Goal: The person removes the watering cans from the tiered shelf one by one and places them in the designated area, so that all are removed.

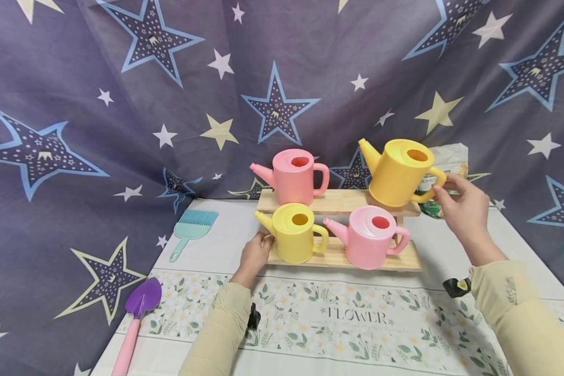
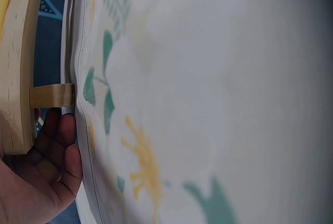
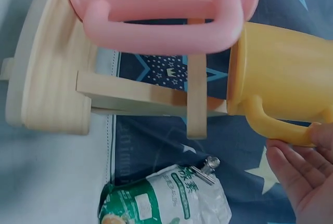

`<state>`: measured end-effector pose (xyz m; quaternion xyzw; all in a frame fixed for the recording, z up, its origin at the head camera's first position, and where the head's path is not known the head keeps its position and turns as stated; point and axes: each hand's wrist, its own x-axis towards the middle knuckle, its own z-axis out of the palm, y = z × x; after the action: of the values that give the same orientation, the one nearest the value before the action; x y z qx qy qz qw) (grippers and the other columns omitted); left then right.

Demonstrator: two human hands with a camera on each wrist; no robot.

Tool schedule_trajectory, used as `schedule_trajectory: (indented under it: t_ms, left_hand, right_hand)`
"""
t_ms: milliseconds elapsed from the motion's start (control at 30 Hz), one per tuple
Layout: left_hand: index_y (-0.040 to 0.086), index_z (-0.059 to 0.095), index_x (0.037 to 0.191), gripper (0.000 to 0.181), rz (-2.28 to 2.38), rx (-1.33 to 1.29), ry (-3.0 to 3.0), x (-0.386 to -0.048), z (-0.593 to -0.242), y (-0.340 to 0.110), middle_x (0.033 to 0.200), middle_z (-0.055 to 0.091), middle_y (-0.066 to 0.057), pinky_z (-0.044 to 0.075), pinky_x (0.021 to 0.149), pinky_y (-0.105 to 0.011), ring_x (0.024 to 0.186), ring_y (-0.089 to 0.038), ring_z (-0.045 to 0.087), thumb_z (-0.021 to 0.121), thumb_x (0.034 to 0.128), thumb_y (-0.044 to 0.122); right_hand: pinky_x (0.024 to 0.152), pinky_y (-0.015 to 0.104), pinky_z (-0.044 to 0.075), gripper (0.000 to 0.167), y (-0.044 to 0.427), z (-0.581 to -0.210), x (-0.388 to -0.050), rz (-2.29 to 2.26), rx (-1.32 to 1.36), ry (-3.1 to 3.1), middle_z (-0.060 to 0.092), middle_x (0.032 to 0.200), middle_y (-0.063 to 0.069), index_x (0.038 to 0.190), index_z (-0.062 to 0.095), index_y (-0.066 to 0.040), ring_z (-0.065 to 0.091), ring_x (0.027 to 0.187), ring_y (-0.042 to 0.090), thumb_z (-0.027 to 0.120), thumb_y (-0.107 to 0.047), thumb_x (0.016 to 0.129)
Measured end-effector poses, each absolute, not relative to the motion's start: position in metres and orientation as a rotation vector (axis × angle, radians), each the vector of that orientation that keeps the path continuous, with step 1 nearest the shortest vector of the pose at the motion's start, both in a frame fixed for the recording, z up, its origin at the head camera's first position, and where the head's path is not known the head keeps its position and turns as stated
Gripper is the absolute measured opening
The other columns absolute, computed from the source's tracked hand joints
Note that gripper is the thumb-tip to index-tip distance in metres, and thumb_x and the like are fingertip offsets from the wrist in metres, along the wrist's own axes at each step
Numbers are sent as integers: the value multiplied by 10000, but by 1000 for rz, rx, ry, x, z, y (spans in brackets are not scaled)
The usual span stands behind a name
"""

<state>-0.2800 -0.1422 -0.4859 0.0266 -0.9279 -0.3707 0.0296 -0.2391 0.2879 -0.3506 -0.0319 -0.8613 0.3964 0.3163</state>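
Observation:
My right hand (image 1: 462, 209) pinches the handle of an orange-yellow watering can (image 1: 395, 175) at the right end of a wooden two-step stand's (image 1: 340, 198) upper step. The right wrist view shows thumb and fingers on that handle. At the lower step's left end is my left hand (image 1: 257, 253), its fingers curled round the board's edge beside a small foot (image 2: 52, 95); the thumb is hidden. Close to it, a yellow watering can (image 1: 292, 235) sits on the lower step, with a light pink watering can (image 1: 368, 240) to its right. A coral-pink watering can (image 1: 293, 180) stands on the upper step's left.
A green-and-white bag (image 3: 171, 198) with a metal clip stands behind the stand at the right. On the table's left lie a teal brush (image 1: 192, 230) and a purple trowel (image 1: 143, 297) with a pink handle. A starry curtain (image 1: 277, 42) hangs behind.

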Motion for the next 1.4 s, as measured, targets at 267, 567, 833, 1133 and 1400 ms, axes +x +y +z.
schedule_trajectory:
  t_ms: [267, 567, 833, 1133, 1400]
  left_hand:
    - [123, 590, 1291, 379, -1146, 82, -2853, -281, -488, -143, 1287, 619, -154, 457, 960, -514, 1161, -359, 587, 476, 1025, 368]
    - [123, 591, 1288, 381, -1161, 71, -2850, -282, -488, -142, 1283, 621, -153, 453, 960, -522, 1167, -365, 581, 474, 1024, 372]
    - [131, 575, 1317, 399, -1164, 99, -2862, -280, -486, -143, 1317, 603, -141, 445, 980, -519, 1198, -358, 562, 477, 1025, 385]
    - [140, 578, 1313, 391, -1148, 99, -2868, -280, -486, -143, 1303, 612, -143, 464, 950, -515, 1172, -361, 580, 475, 1026, 386]
    - [131, 574, 1317, 391, -1162, 83, -2856, -279, -486, -143, 1313, 603, -153, 453, 967, -523, 1188, -370, 567, 479, 1027, 375]
  right_hand:
    - [613, -9, 387, 368, 305, -346, -222, 1028, -250, -2262, 672, 1134, 180, 1312, 600, -49, 455, 658, -257, 611, -184, 970]
    - [636, -11, 412, 350, 331, -350, -207, 1066, -364, -2208, 560, 898, -231, 1290, 620, -58, 486, 654, -256, 626, -158, 955]
    - [680, 19, 437, 381, 343, -355, -197, 992, -460, -2218, 652, 1235, 146, 1335, 585, -64, 468, 708, -264, 582, -201, 980]
    - [632, -36, 339, 373, 353, -368, -190, 952, -438, -2212, 635, 1215, 239, 1317, 574, 5, 351, 643, -311, 575, -157, 981]
    - [626, -35, 374, 354, 361, -376, -188, 975, -425, -2190, 641, 1145, 251, 1287, 594, 23, 402, 640, -293, 602, -113, 961]
